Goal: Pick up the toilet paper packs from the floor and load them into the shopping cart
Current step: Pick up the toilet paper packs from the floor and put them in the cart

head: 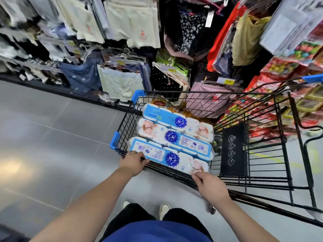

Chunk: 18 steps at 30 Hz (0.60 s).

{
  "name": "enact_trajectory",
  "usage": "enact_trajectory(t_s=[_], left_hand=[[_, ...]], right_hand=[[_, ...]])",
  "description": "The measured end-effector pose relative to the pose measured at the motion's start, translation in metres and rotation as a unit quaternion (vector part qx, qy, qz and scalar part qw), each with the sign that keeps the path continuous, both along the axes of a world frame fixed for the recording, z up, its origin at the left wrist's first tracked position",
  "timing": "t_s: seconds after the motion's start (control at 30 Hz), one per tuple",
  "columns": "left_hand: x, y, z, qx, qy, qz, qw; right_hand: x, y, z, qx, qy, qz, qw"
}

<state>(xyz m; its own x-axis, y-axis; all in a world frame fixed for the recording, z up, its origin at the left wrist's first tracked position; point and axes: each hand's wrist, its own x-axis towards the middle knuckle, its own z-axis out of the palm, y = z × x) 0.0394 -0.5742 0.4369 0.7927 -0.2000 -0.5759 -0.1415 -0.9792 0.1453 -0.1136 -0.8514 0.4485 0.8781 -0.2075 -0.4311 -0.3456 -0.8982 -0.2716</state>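
A black wire shopping cart (pixel 265 154) with blue corner bumpers stands in front of me. Three blue-and-white toilet paper packs lie side by side in its left end: a far pack (pixel 164 117), a middle pack (pixel 174 136) and a near pack (pixel 167 157). My left hand (pixel 133 162) grips the left end of the near pack at the cart's rim. My right hand (pixel 208 184) pinches the wrapper at that pack's right end, over the near rim. No pack shows on the floor.
Racks of hanging clothes (pixel 120 79) line the aisle behind the cart. Stacked red gift boxes (pixel 272 109) stand at the right. Grey tiled floor (pixel 52 137) spreads to the left. My shoes (pixel 164 209) are close to the cart's near side.
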Motion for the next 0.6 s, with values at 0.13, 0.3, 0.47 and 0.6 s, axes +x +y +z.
enact_trajectory(t_s=[0.13,0.3,0.47,0.6], left_hand=[[0.009,0.015,0.003,0.007,-0.001,0.008,1.000],[0.014,0.035,0.007,0.010,-0.008,0.027,1.000],[0.013,0.059,0.012,0.020,0.011,0.053,0.998],[0.016,0.085,0.016,0.011,-0.001,0.067,0.998]], right_hand=[[0.004,0.020,0.003,-0.015,-0.021,0.043,0.999],[0.015,0.042,0.001,-0.015,-0.020,0.065,0.998],[0.032,0.063,0.005,0.010,0.008,0.103,0.995],[0.050,0.083,0.008,-0.009,0.011,0.139,0.990]])
